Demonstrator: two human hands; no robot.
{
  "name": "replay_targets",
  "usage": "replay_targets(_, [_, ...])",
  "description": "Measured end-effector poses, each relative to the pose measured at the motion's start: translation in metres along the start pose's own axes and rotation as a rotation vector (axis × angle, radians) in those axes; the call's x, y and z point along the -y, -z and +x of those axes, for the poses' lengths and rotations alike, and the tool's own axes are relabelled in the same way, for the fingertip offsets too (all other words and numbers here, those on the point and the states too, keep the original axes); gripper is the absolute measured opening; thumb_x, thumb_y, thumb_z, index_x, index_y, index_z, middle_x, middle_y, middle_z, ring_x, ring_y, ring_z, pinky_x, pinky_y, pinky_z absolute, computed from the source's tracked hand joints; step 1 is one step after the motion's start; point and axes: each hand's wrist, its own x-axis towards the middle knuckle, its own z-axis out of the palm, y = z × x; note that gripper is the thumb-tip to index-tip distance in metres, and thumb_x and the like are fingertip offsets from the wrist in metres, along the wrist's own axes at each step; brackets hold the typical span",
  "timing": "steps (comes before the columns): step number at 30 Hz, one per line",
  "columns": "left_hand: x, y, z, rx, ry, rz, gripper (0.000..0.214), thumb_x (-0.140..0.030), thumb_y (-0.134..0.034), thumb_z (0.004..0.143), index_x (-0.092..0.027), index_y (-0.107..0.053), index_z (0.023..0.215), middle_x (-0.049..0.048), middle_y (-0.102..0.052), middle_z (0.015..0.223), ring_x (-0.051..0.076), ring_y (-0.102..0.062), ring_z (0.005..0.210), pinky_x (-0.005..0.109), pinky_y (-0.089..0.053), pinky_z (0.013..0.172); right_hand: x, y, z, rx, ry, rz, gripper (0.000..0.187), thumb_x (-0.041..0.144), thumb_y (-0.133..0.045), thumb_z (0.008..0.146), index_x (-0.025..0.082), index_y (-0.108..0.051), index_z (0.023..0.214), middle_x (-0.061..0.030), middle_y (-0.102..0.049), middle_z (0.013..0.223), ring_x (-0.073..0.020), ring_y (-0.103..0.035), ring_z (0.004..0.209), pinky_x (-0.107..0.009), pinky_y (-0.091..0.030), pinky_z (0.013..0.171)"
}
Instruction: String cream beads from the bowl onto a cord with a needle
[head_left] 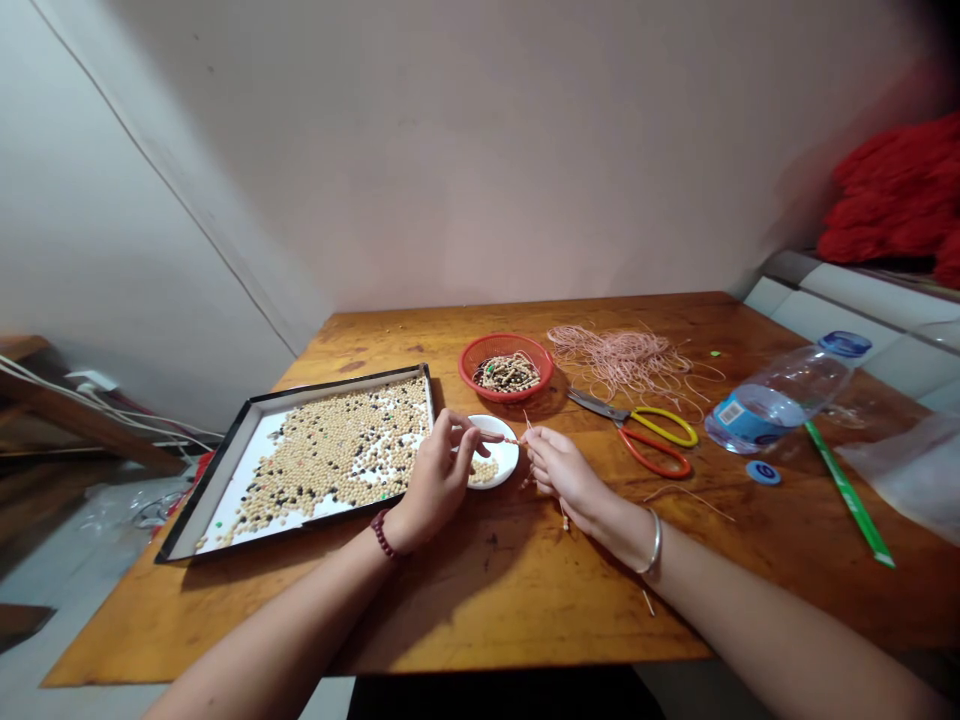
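Observation:
Over the edge of a small white dish, the fingertips of my left hand are closed on what looks like a small bead. My right hand pinches a thin pink cord right beside them, the two hands almost touching. Part of the cord hangs below my right hand, with small pale beads near its end. Loose cream beads lie in the dish, partly hidden by my left hand. Left of that hand is a black-rimmed tray of cream and dark beads.
A red basket holding strung beads stands behind the dish. Scissors with yellow and orange handles lie right of my right hand, below a heap of pink cord. Farther right are a tipped plastic bottle, its blue cap and a green strip.

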Motion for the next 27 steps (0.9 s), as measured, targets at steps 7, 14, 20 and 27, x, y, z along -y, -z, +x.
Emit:
replay_targets(7, [-0.0017, -0.0019, -0.0006, 0.057, 0.043, -0.076, 0.019, -0.039, -0.041, 0.096, -0.021, -0.039, 0.092, 0.0066, -0.070, 0.086, 0.015, -0.067, 0.078, 0.021, -0.050, 0.056, 0.0002, -0.0027, -0.0009, 0.030, -0.037, -0.044, 0.024, 0.042, -0.052, 0.084, 0.020, -0.044, 0.080, 0.0140, -0.026, 0.047, -0.0016, -0.016, 0.034, -0.016, -0.009, 0.035])
replay_targets(14, [-0.0055, -0.0047, 0.0008, 0.057, 0.219, -0.243, 0.024, -0.044, -0.046, 0.093, -0.021, -0.040, 0.091, 0.0059, -0.071, 0.089, 0.015, -0.068, 0.078, 0.020, -0.049, 0.054, -0.0038, -0.0021, -0.0007, 0.042, -0.010, -0.052, 0.025, 0.044, -0.052, 0.083, 0.021, -0.044, 0.079, 0.0142, -0.025, 0.047, -0.0022, -0.015, 0.034, -0.016, -0.009, 0.035])
replay_targets(20, [-0.0058, -0.0059, 0.0009, 0.113, 0.216, -0.235, 0.023, -0.039, -0.061, 0.086, -0.018, -0.052, 0.090, 0.0060, -0.071, 0.092, 0.016, -0.068, 0.082, 0.023, -0.053, 0.066, -0.0050, -0.0025, -0.0019, 0.050, 0.001, -0.071, 0.026, 0.045, -0.052, 0.082, 0.021, -0.044, 0.079, 0.0134, -0.028, 0.049, -0.0019, -0.017, 0.034, -0.016, -0.010, 0.034])
replay_targets(27, [-0.0053, -0.0054, -0.0006, 0.108, 0.118, -0.081, 0.021, -0.037, -0.061, 0.086, -0.017, -0.064, 0.089, 0.0061, -0.068, 0.090, 0.016, -0.065, 0.083, 0.024, -0.051, 0.068, -0.0052, -0.0041, -0.0019, 0.067, 0.004, -0.086, 0.028, 0.046, -0.055, 0.080, 0.020, -0.045, 0.078, 0.0131, -0.029, 0.049, -0.0020, -0.017, 0.033, -0.016, -0.009, 0.033])
